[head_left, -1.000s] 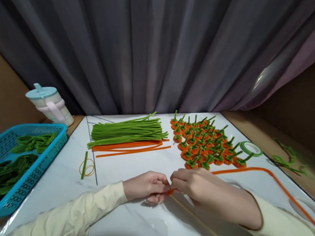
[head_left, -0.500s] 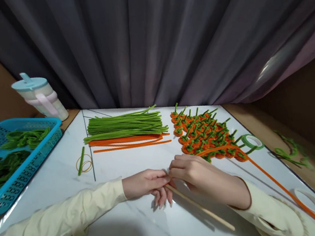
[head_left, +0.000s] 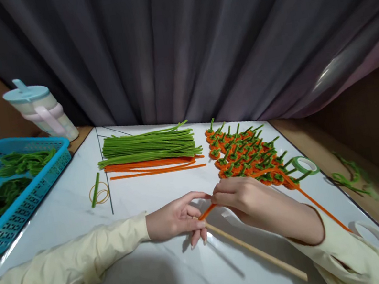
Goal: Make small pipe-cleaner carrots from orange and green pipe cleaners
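Observation:
My left hand (head_left: pixel 175 218) pinches the near end of a thin wooden stick (head_left: pixel 257 253) that lies slanted across the white table (head_left: pixel 154 278). My right hand (head_left: pixel 247 196) is closed on a long orange pipe cleaner (head_left: pixel 316 205); its short end meets the stick at my left fingertips, and the long end trails to the right past my sleeve. Both hands touch at the stick's tip.
Behind the hands lie a pile of small orange and green pipe-cleaner pieces (head_left: pixel 246 156), a bundle of green stems (head_left: pixel 148 146) with orange ones (head_left: pixel 153 166) beside it, a green tape roll (head_left: pixel 304 165), and a rubber band (head_left: pixel 99 194). A blue basket (head_left: pixel 15 210) and lidded cup (head_left: pixel 40 108) stand left.
The orange pipe cleaner's end now shows at the stick's tip between my hands. The right hand has lifted and shifted slightly right; the stick has swung to point further right.

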Demonstrator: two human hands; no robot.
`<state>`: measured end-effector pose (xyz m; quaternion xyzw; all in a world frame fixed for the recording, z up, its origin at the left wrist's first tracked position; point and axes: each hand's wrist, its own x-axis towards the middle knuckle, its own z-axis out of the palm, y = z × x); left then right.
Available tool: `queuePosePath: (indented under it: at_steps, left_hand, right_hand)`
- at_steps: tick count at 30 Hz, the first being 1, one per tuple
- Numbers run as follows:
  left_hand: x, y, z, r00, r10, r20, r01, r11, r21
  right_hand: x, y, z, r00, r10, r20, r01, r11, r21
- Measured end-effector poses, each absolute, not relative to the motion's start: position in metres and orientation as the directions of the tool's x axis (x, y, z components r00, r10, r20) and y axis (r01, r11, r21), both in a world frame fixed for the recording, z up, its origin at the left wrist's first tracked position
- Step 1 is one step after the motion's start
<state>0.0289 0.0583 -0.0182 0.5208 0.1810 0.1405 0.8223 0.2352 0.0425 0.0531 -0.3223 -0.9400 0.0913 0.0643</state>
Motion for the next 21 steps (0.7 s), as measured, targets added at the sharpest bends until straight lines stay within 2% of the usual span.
queuePosePath:
  at_steps: [3,8,11,15,18,21]
  left_hand:
    - [0.027,0.053,-0.010,0.874,0.471,-0.119,-0.078,0.378,0.923]
    - [0.023,0.037,0.014,0.821,0.571,-0.021,-0.157,0.260,0.953]
    - [0.021,0.026,0.025,0.783,0.620,0.047,-0.155,0.122,0.980]
    - [0.025,0.012,0.031,0.720,0.686,0.104,-0.080,-0.067,0.995]
    - [0.030,0.003,0.029,0.651,0.754,0.089,-0.080,-0.048,0.996]
    - [0.033,-0.006,0.023,0.601,0.795,0.084,-0.126,-0.009,0.992]
  right_hand:
    - [0.237,0.043,0.054,-0.778,0.623,0.082,0.596,0.774,-0.213]
    - [0.241,0.031,0.050,-0.748,0.626,0.222,0.600,0.780,-0.178]
    - [0.239,0.015,0.054,-0.736,0.612,0.290,0.616,0.783,-0.089]
    - [0.231,-0.007,0.056,-0.701,0.654,0.285,0.694,0.717,0.063]
    - [0.223,-0.022,0.044,-0.605,0.743,0.284,0.788,0.609,0.086]
    - [0.217,-0.036,0.023,-0.568,0.750,0.340,0.814,0.572,0.098]
